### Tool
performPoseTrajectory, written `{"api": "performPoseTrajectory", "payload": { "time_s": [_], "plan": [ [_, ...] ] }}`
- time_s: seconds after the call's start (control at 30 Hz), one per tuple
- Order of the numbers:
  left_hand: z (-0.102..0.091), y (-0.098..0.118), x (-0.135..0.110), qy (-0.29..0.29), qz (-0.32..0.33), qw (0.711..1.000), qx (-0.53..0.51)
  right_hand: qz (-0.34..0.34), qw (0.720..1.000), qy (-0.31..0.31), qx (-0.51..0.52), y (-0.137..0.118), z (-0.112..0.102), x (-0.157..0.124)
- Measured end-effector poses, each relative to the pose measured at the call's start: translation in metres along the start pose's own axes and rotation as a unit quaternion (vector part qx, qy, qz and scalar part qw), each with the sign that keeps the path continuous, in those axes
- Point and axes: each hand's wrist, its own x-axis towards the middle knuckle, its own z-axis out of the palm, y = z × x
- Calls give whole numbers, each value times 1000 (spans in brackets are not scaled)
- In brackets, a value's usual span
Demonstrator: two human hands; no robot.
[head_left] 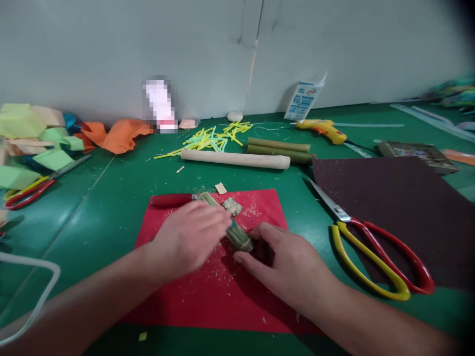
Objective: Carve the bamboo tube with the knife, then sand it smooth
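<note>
A short green bamboo piece (239, 238) slants across the red sheet (208, 306). My right hand (293, 262) grips its near end between thumb and fingers. Across its middle lies my left hand (193, 232), slightly blurred, with fingers together and bent over the bamboo. A bit of blue shows at those fingertips; what they press is mostly hidden. The bamboo's far end is beside a red-handled tool (172, 200), whose working end I cannot make out. A small rough grey piece (232, 206) lies right of the bamboo, with pale shavings scattered around.
Large red-and-yellow scissors (378, 252) lie right, partly on a dark sheet (404, 198). Behind are a pale wooden rod (235, 159), bamboo lengths (282, 151), yellow strips (208, 141) and a yellow glue gun (322, 129). Folded papers (37, 138) and another scissors (29, 193) sit left.
</note>
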Motion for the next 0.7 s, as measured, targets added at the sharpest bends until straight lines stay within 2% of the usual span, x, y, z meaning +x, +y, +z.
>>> {"api": "performPoseTrajectory", "payload": {
  "time_s": [0.1, 0.27, 0.4, 0.43, 0.53, 0.6, 0.7],
  "plan": [
    [-1, -3, 0, 34, -42, 998, 27, -1, 1000, -2, 2, -1, -1, 0],
    [-1, 1, -2, -4, 25, 1000, -12, -12, 1000, 2, 4, -2, -1, 1],
    [-1, -3, -1, 37, -46, 998, 39, -1, 1000, -2, 5, -2, -2, 1],
    [-1, -1, -1, 47, -46, 997, 39, 0, 1000, -6, 5, -2, -2, 1],
    [0, 5, 0, 2, 10, 1000, -16, 0, 1000, -13, 4, -2, -1, 1],
    [0, 5, 0, -8, 27, 999, -21, 0, 1000, -6, 2, -2, -1, 0],
    [0, 2, 1, 35, -35, 998, 30, 1, 1000, 5, 2, -2, -1, 0]
  ]
}}
